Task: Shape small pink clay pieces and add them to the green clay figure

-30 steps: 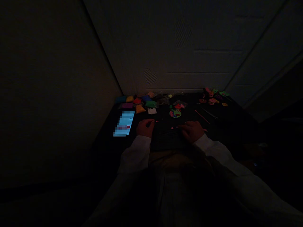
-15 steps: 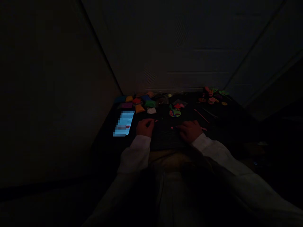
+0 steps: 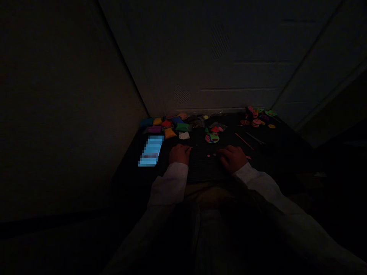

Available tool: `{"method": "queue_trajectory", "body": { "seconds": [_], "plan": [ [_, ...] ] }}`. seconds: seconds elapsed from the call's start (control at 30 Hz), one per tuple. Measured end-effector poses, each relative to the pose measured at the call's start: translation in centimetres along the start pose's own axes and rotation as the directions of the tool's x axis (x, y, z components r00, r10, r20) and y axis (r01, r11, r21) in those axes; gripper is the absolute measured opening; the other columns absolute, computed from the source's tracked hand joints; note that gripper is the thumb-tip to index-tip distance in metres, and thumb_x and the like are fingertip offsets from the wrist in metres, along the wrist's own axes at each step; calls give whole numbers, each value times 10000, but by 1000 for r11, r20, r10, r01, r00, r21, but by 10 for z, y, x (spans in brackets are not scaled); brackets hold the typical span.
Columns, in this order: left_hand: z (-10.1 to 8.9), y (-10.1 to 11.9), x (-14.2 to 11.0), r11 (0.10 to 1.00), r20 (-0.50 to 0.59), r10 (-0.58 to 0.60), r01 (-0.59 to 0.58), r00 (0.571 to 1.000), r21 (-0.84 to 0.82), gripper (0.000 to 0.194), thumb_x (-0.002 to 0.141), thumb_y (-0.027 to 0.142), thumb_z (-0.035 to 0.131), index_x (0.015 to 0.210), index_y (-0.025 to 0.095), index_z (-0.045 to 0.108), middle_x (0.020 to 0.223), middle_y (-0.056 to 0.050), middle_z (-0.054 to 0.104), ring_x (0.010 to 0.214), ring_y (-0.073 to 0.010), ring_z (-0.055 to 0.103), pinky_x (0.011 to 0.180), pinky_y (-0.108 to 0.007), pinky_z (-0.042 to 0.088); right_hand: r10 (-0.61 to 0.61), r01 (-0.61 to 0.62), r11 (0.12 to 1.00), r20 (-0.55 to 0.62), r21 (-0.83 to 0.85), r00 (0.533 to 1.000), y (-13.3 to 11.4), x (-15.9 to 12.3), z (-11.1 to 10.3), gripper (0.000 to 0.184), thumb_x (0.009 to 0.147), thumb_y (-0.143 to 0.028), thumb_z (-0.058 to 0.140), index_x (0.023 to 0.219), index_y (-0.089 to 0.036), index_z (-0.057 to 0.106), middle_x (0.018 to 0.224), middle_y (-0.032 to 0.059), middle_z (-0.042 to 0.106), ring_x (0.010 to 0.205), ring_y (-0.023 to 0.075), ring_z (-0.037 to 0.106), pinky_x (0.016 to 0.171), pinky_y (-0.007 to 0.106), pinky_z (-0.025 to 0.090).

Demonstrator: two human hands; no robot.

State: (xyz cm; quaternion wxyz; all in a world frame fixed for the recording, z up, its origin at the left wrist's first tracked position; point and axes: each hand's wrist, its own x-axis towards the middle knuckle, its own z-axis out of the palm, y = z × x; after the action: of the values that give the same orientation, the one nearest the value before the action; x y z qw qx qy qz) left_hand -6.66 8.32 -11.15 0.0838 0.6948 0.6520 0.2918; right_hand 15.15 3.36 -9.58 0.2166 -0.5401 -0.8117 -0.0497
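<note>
The scene is very dark. My left hand [image 3: 179, 154] rests on a dark mat [image 3: 202, 168], fingers curled, with a tiny pink bit at its fingertips. On the mat's right side lies my right hand [image 3: 233, 158], fingers bent down, just right of small pink clay bits [image 3: 209, 155]. A pink piece shows at its right edge. What either hand holds is too dim to make out. A round green, red and yellow clay figure [image 3: 212, 138] lies just beyond the mat.
A lit phone screen [image 3: 151, 151] lies left of my left hand. Several coloured clay packets [image 3: 168, 125] sit at the back left. More clay shapes [image 3: 258, 117] and thin pink and dark sticks [image 3: 244, 141] lie at the back right. Walls enclose the table.
My left hand has shifted slightly right toward the mat's middle. My right hand has stayed nearly in place. The view has shifted a little.
</note>
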Motion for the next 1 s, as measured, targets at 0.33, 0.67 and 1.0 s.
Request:
{"method": "queue_trajectory", "body": {
  "seconds": [0.33, 0.67, 1.0],
  "plan": [
    [-7, 6, -5, 933, 5, -120, 114, 993, -342, 222, 664, 350, 526, 755, 159, 594, 711, -32, 614, 670, -134, 557, 622, -244, 428, 79, -54, 987, -165, 151, 983, 10, 1, 2, 256, 745, -207, 424, 953, -188, 572, 841, 54, 526, 801, 153, 486, 695, 293, 345],
    [-16, 15, -18, 787, 112, -93, 142, 989, -601, 226, 597, 322, 595, 749, 157, 622, 736, -23, 640, 693, -134, 576, 657, -240, 452, 127, -54, 966, -283, 252, 951, 14, -3, -1, 218, 783, -255, 415, 918, -181, 570, 819, 47, 543, 778, 132, 505, 696, 284, 375],
    [-8, 38, -27, 623, 264, 10, 200, 965, -756, 471, 554, 295, 639, 981, 150, 503, 719, -20, 625, 671, -119, 575, 653, -234, 450, -62, 95, 982, -196, 162, 979, -24, 2, 1, 238, 755, -353, 469, 926, -236, 587, 831, 30, 576, 801, 144, 479, 750, 326, 249]
  ]
}}
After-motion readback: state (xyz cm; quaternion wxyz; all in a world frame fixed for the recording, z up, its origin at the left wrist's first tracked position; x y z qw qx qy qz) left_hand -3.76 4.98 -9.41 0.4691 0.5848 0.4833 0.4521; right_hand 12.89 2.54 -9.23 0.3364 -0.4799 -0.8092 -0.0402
